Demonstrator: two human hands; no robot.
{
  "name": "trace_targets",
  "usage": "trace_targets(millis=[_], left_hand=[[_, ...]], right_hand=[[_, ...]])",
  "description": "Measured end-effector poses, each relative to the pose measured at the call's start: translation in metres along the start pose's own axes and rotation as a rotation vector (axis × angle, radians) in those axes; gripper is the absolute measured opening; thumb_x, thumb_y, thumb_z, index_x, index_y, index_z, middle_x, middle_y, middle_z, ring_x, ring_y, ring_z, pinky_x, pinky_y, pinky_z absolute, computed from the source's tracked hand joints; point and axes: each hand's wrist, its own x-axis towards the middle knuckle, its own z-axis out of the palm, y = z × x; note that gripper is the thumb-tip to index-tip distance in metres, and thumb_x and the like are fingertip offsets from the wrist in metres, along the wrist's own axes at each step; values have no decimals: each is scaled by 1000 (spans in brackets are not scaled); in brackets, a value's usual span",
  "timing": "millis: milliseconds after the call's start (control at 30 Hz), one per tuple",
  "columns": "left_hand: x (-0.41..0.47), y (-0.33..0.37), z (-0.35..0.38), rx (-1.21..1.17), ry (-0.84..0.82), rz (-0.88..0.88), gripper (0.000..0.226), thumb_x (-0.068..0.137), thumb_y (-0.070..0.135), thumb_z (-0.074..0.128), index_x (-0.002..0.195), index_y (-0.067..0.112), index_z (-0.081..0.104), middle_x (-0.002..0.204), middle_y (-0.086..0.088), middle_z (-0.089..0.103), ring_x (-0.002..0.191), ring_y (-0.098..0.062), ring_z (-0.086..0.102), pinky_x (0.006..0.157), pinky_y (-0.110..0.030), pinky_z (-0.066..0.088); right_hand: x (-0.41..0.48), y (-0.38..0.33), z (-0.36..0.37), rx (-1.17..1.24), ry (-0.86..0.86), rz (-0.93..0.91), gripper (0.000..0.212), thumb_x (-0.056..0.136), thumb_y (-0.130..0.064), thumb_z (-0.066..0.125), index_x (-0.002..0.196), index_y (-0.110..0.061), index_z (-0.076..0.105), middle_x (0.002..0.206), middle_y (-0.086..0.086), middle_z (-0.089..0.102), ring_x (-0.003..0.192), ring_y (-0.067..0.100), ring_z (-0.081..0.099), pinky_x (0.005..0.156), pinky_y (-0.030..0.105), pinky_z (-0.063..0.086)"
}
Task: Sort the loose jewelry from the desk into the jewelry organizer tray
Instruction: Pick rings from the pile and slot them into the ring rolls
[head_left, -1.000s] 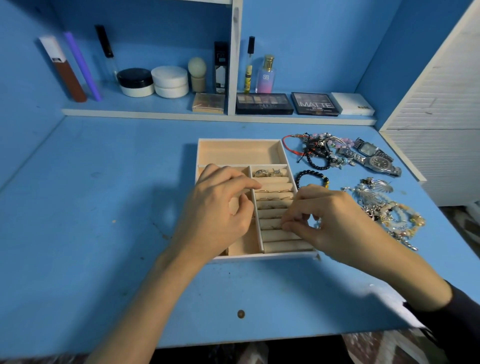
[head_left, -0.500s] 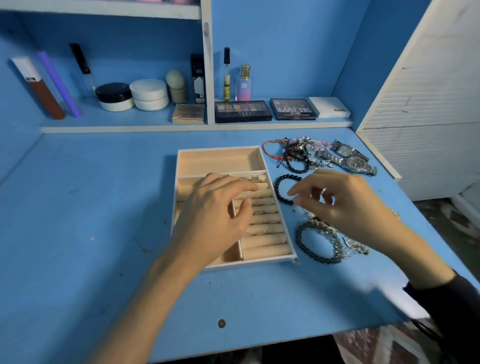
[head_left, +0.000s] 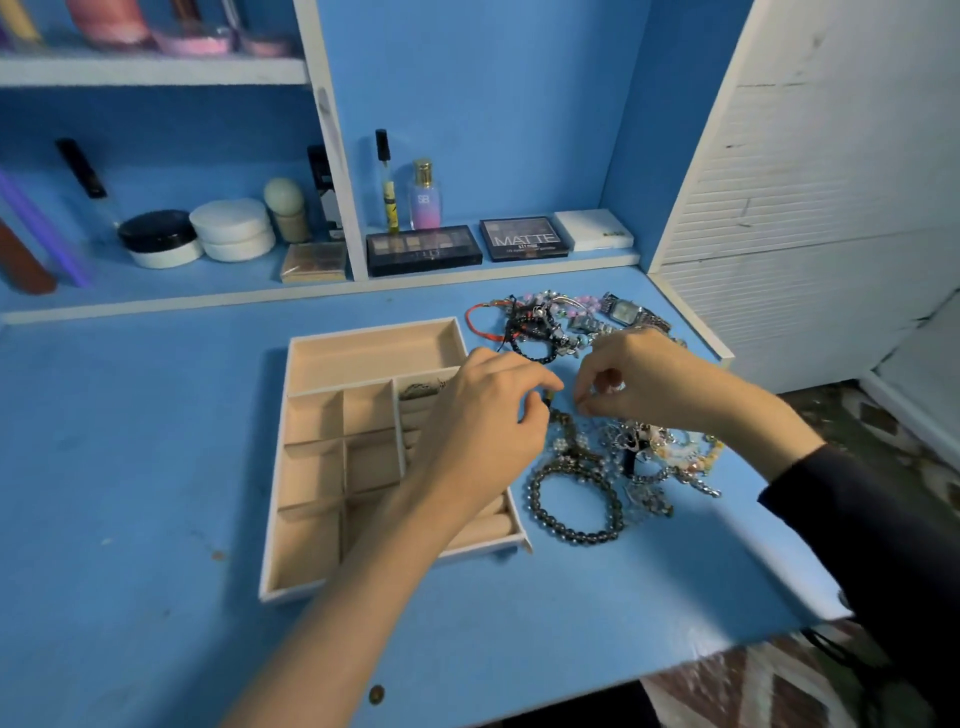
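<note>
1. My left hand (head_left: 483, 415) hides the organizer tray's (head_left: 311, 525) ring rolls; fingers pinch a small dark bead, hard to identify.
2. Right hand (head_left: 644, 379) pinched; I cannot tell on what.
3. Loose jewelry (head_left: 623, 462) lies right of the tray, blurred.

The word "MATTE" stands in big pale letters on the lid of a black makeup box (head_left: 523, 238) on the low shelf. A line of tiny print runs under that word, but it is too small to read. The letters "SB" stand on a small pink and purple bottle (head_left: 426, 200) with a gold cap, just behind the makeup boxes. Nothing else there has words that can be read.
</note>
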Motion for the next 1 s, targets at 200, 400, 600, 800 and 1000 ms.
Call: trace_targets(millis=[200,400,600,800,1000], left_hand=[[-2,-6,7,-21,49,0,25,82,3,50,88,15,71,87,3,69,87,-14,53,79,-8,31],[-2,-6,7,-39,71,-14,28,81,10,45,87,16,72,85,4,68,87,-12,52,77,-11,33],[-4,-6,2,-20,86,-20,26,82,9,48,90,18,71,87,7,67,86,-7,48,71,-8,33],[3,-11,-1,65,-133,-6,22,91,21,52,109,26,65,104,12,65,94,-2,36,80,-14,30],[13,-6,1,230,-280,62,23,93,27,50,111,27,64,110,8,56,106,-13,36,81,-20,24]], right_hand=[[8,3,-1,-37,-114,38,4,79,-20,70,80,-23,72,73,-17,60,64,-4,54,55,6,37],[10,-1,-3,-53,-175,19,8,80,-16,66,78,-22,71,75,-17,61,64,-3,55,58,8,36],[8,2,1,-30,-164,11,8,75,-12,65,72,-20,64,77,-6,65,66,7,57,59,14,40],[0,12,14,75,288,2,10,76,-8,65,71,-15,59,68,-5,53,66,11,47,62,23,40],[-6,-3,39,327,675,114,6,77,-8,63,73,-11,60,71,7,58,68,17,51,61,17,38]])
